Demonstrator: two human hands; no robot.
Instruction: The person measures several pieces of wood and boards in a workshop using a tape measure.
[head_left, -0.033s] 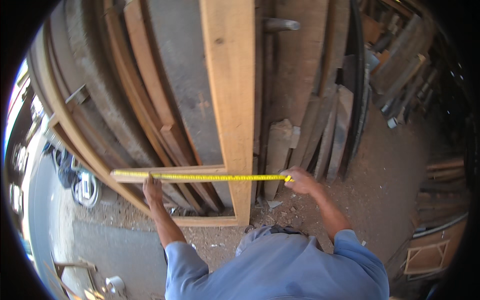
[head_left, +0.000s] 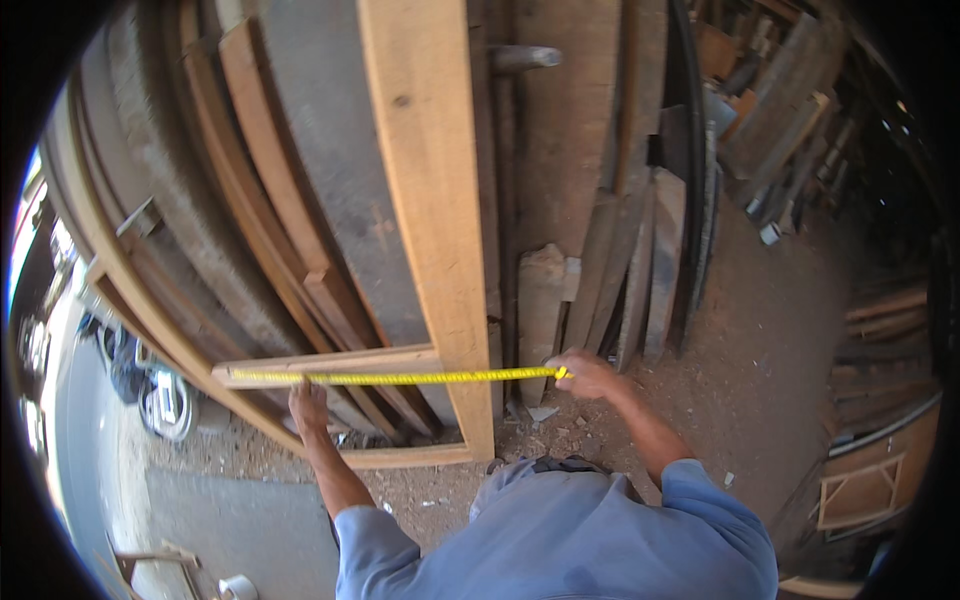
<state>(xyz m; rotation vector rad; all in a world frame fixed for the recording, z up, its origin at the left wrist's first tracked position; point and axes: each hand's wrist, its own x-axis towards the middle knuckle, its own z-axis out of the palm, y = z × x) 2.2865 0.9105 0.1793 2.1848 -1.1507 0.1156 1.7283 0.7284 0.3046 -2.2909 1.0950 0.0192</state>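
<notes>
A yellow tape measure [head_left: 430,378] is stretched out sideways along the short crossrail [head_left: 350,362] of a pale wooden frame and past the wide upright post [head_left: 440,200]. My left hand [head_left: 309,408] is closed at the tape's blade, fingertips against it near the left part of the crossrail. Beyond those fingers the blade runs on to the crossrail's left end. My right hand [head_left: 590,376] grips the tape's right end, out to the right of the post. Its fingers hide most of what they hold there.
Long boards [head_left: 270,150] lean behind the frame, with more planks [head_left: 560,130] right of the post. The frame's bottom rail [head_left: 405,457] sits near the floor. Scrap wood [head_left: 790,120] is heaped at the far right. Wood chips and debris litter the dirt floor [head_left: 760,330].
The view has shifted a little, so the frame and boards appear farther left and the tape slightly lower. Both hands keep their places on the tape.
</notes>
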